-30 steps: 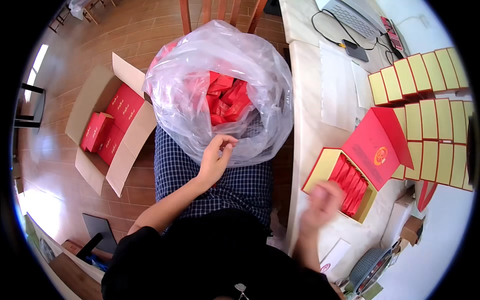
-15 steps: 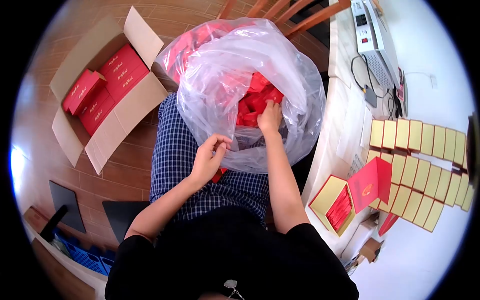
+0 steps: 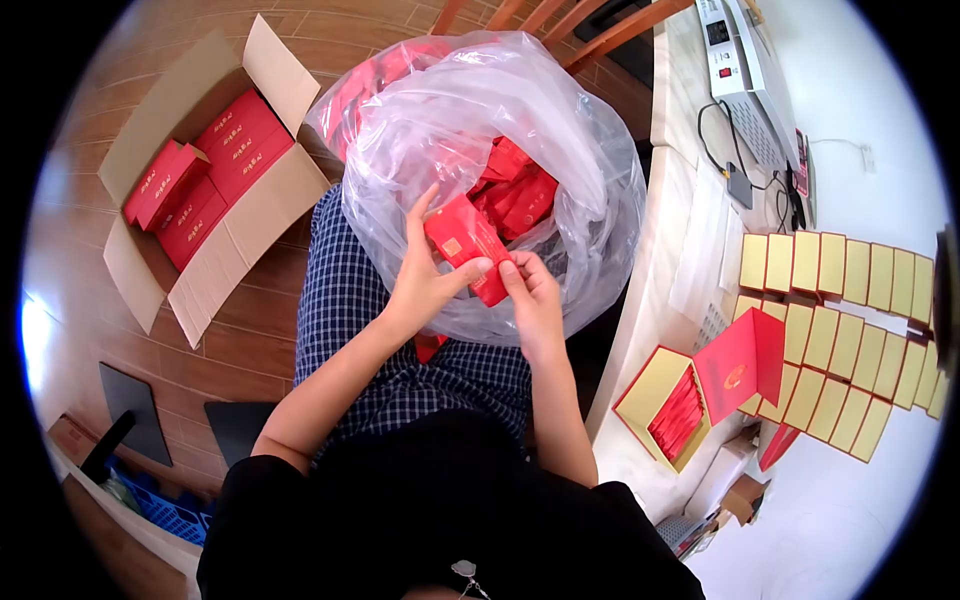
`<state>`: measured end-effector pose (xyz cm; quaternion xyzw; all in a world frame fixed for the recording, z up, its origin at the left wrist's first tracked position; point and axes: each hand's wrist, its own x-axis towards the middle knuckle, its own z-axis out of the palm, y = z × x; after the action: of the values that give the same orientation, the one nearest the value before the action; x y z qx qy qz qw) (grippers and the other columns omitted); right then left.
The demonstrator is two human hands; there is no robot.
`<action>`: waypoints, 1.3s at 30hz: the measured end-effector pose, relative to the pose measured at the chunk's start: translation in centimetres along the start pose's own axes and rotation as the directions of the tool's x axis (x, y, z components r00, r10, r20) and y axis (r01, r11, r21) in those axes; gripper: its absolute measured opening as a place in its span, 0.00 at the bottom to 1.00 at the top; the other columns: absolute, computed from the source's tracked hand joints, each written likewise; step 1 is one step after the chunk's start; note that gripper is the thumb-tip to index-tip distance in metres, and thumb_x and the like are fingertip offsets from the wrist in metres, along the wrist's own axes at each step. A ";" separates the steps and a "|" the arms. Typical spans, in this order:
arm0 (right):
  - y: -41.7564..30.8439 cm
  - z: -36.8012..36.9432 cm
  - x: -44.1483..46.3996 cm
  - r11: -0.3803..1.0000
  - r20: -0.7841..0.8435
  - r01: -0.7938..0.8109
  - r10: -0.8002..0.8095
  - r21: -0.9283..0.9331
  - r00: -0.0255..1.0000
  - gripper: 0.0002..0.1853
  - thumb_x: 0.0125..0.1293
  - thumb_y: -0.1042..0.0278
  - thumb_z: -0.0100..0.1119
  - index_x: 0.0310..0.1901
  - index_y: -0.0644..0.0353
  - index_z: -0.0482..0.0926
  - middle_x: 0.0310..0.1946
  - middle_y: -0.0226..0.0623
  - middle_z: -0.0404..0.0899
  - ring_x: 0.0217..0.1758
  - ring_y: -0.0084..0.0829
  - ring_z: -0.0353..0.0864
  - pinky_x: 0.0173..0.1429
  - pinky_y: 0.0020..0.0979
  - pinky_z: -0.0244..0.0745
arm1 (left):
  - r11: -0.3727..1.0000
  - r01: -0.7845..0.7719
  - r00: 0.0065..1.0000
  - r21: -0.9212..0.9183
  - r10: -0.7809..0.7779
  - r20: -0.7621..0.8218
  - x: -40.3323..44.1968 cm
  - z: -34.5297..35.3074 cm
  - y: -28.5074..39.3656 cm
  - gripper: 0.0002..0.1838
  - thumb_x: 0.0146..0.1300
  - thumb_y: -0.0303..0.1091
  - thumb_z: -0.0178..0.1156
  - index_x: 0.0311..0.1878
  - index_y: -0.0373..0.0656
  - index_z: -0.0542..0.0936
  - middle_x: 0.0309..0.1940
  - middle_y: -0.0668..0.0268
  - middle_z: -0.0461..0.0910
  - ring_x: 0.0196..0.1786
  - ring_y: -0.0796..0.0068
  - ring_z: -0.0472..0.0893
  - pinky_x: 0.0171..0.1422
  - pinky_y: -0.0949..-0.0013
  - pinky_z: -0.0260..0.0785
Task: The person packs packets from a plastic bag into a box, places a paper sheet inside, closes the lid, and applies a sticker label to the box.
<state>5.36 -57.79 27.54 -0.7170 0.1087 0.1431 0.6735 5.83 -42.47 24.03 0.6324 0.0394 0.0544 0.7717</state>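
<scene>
A flat red packet (image 3: 465,240) with a small gold print is held above the lap. My left hand (image 3: 425,275) grips its left and lower side, thumb across the front, index finger pointing up. At its lower right end, my right hand (image 3: 533,295) pinches it between thumb and fingers. Just behind both hands, a large clear plastic bag (image 3: 590,200) stands open with loose red packets (image 3: 525,200) inside. To the right, an open red and yellow box (image 3: 640,395) holds a row of red packets (image 3: 680,415).
A cardboard carton (image 3: 235,265) with red boxes (image 3: 245,140) is on the floor at left. Rows of yellow boxes (image 3: 825,330) stand at right. A white device (image 3: 745,80) with cables sits on the pale tabletop (image 3: 685,150). A wooden chair (image 3: 620,35) is behind the bag.
My right hand has gone from beside the open box into the bag, then back toward me. A red packet is now between both hands. The view has turned since the first frame.
</scene>
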 end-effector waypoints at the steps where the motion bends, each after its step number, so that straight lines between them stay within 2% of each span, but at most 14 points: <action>1: -0.3 0.7 -0.5 0.999 -0.019 -0.001 0.002 0.039 1.000 0.09 0.73 0.65 0.53 0.44 0.62 0.76 0.34 0.26 0.78 0.35 0.14 0.73 0.41 0.20 0.70 | 0.997 0.056 0.998 -0.049 -0.054 0.037 0.0 0.1 0.9 0.50 0.54 0.28 0.70 0.73 0.44 0.47 0.59 0.53 0.68 0.59 0.65 0.74 0.64 0.63 0.69; 6: 0.1 0.2 -1.8 0.996 0.101 0.064 -0.058 -0.060 0.993 0.11 0.74 0.62 0.50 0.42 0.63 0.76 0.26 0.26 0.74 0.29 0.16 0.71 0.35 0.23 0.68 | 0.975 0.103 0.993 -0.195 -0.090 0.074 -0.4 0.5 3.1 0.48 0.53 0.26 0.71 0.72 0.43 0.52 0.58 0.54 0.69 0.56 0.70 0.76 0.61 0.66 0.71; 9: -0.1 0.4 -2.1 0.979 0.176 0.117 -0.087 -0.165 0.980 0.12 0.75 0.61 0.49 0.41 0.63 0.74 0.25 0.28 0.73 0.28 0.18 0.70 0.35 0.25 0.68 | 0.997 -0.066 0.998 0.038 0.065 0.015 -0.4 0.0 2.6 0.39 0.55 0.25 0.69 0.68 0.40 0.61 0.54 0.57 0.74 0.51 0.75 0.78 0.57 0.71 0.72; 11: -0.9 0.6 -2.5 0.979 0.195 0.119 -0.086 -0.164 0.977 0.13 0.74 0.61 0.49 0.38 0.63 0.72 0.24 0.34 0.72 0.28 0.20 0.70 0.34 0.27 0.67 | 0.990 0.100 0.995 -0.095 -0.102 -0.014 -0.6 -0.4 3.3 0.30 0.58 0.25 0.68 0.62 0.38 0.67 0.47 0.62 0.78 0.47 0.78 0.79 0.54 0.73 0.73; 15: -1.3 1.1 -3.0 0.919 0.273 0.245 -0.162 -0.308 0.948 0.12 0.73 0.64 0.50 0.35 0.64 0.72 0.23 0.39 0.69 0.26 0.27 0.71 0.33 0.32 0.67 | 0.974 0.164 0.986 -0.155 -0.167 -0.009 -0.6 -1.8 3.0 0.16 0.67 0.32 0.60 0.54 0.37 0.73 0.42 0.66 0.79 0.40 0.83 0.78 0.46 0.79 0.72; 17: -1.6 1.6 -3.1 0.915 0.281 0.287 -0.207 -0.282 0.937 0.11 0.71 0.66 0.52 0.33 0.64 0.72 0.22 0.41 0.69 0.25 0.32 0.71 0.33 0.33 0.66 | 0.984 0.141 0.990 -0.109 -0.143 -0.008 -0.5 -2.1 2.9 0.16 0.73 0.41 0.51 0.51 0.36 0.76 0.41 0.66 0.78 0.39 0.84 0.76 0.46 0.79 0.70; 20: -2.5 2.4 -3.3 0.646 0.259 0.575 -0.521 -0.502 0.813 0.07 0.58 0.73 0.61 0.27 0.63 0.73 0.23 0.41 0.73 0.27 0.44 0.72 0.34 0.39 0.66 | 0.871 0.340 0.924 -0.356 -0.380 -0.047 -0.1 -2.2 2.9 0.26 0.76 0.53 0.37 0.62 0.41 0.67 0.46 0.64 0.74 0.48 0.80 0.74 0.54 0.72 0.69; 23: -2.4 3.5 -3.4 0.439 0.263 0.628 -0.643 -0.643 0.719 0.07 0.56 0.74 0.64 0.28 0.63 0.75 0.21 0.39 0.71 0.25 0.40 0.71 0.31 0.36 0.65 | 0.804 0.422 0.895 -0.418 -0.443 0.050 -1.5 -1.3 2.8 0.28 0.75 0.53 0.41 0.70 0.47 0.58 0.48 0.62 0.75 0.46 0.75 0.76 0.54 0.69 0.70; 27: -3.2 2.9 -3.4 0.701 0.355 0.570 -0.449 -0.429 0.820 0.08 0.56 0.71 0.65 0.32 0.62 0.75 0.28 0.38 0.76 0.32 0.36 0.77 0.38 0.33 0.70 | 0.835 0.482 0.876 -0.267 -0.451 0.171 -2.1 -1.2 4.3 0.34 0.66 0.33 0.57 0.72 0.49 0.54 0.52 0.63 0.71 0.45 0.74 0.75 0.52 0.70 0.70; 28: -3.0 2.2 -3.1 0.817 0.327 0.484 -0.386 -0.313 0.863 0.11 0.57 0.69 0.65 0.39 0.62 0.76 0.35 0.39 0.78 0.39 0.33 0.78 0.44 0.32 0.71 | 0.762 0.512 0.859 -0.397 -0.460 0.226 -1.9 -1.8 3.3 0.39 0.60 0.27 0.60 0.73 0.49 0.54 0.54 0.64 0.70 0.45 0.77 0.75 0.51 0.72 0.69; 29: -3.1 1.9 -2.6 0.878 0.237 0.440 -0.394 -0.190 0.888 0.15 0.59 0.70 0.62 0.47 0.63 0.77 0.41 0.41 0.79 0.45 0.33 0.79 0.50 0.33 0.72 | 0.770 0.545 0.837 -0.331 -0.480 0.262 -1.6 -2.4 3.4 0.40 0.59 0.25 0.60 0.73 0.49 0.53 0.54 0.63 0.69 0.45 0.78 0.75 0.54 0.73 0.68; 32: -3.9 1.8 -0.9 0.795 0.144 0.537 -0.518 -0.282 0.843 0.21 0.60 0.69 0.64 0.54 0.63 0.76 0.49 0.44 0.79 0.52 0.36 0.79 0.56 0.35 0.72 | 0.846 0.497 0.850 -0.195 -0.429 0.305 -1.9 -2.3 2.8 0.43 0.57 0.25 0.62 0.74 0.49 0.53 0.55 0.62 0.68 0.50 0.75 0.74 0.59 0.72 0.66; 35: -2.8 2.0 0.1 0.717 0.312 0.577 -0.486 -0.392 0.816 0.21 0.60 0.68 0.65 0.55 0.63 0.77 0.51 0.45 0.80 0.53 0.39 0.80 0.55 0.35 0.74 | 0.917 0.397 0.877 -0.037 -0.367 0.310 -2.0 -1.9 2.5 0.46 0.54 0.26 0.65 0.74 0.47 0.52 0.58 0.61 0.66 0.57 0.73 0.72 0.64 0.70 0.63; 39: -1.2 3.0 1.0 0.681 0.267 0.585 -0.523 -0.440 0.809 0.13 0.61 0.67 0.65 0.45 0.65 0.82 0.41 0.45 0.83 0.42 0.42 0.84 0.45 0.34 0.78 | 0.937 0.350 0.896 0.010 -0.338 0.287 -2.0 -1.6 1.6 0.48 0.52 0.27 0.66 0.74 0.44 0.50 0.59 0.58 0.66 0.61 0.71 0.69 0.64 0.67 0.63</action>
<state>6.60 -54.70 28.17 -0.8557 -0.1951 -0.0022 0.4793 3.62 -40.84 25.31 0.6003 0.0380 -0.1734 0.7798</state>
